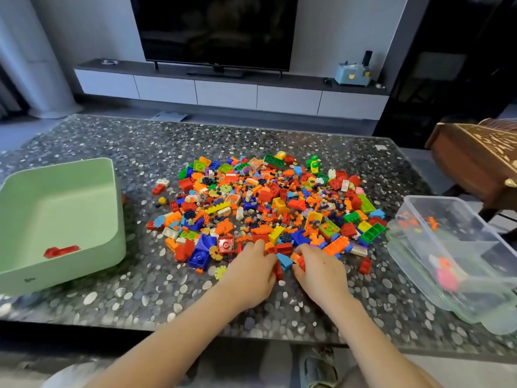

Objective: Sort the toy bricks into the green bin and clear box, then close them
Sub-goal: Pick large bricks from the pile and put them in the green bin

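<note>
Gripping red bricks (301,263) | hands (249,271) (316,273) side by side | brick pile (268,203) near edge

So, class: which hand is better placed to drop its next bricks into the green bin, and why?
Left, probably. The left hand grips toy bricks at the pile's near edge, and the open green bin stands to its left. The right hand would have to cross over.
</note>
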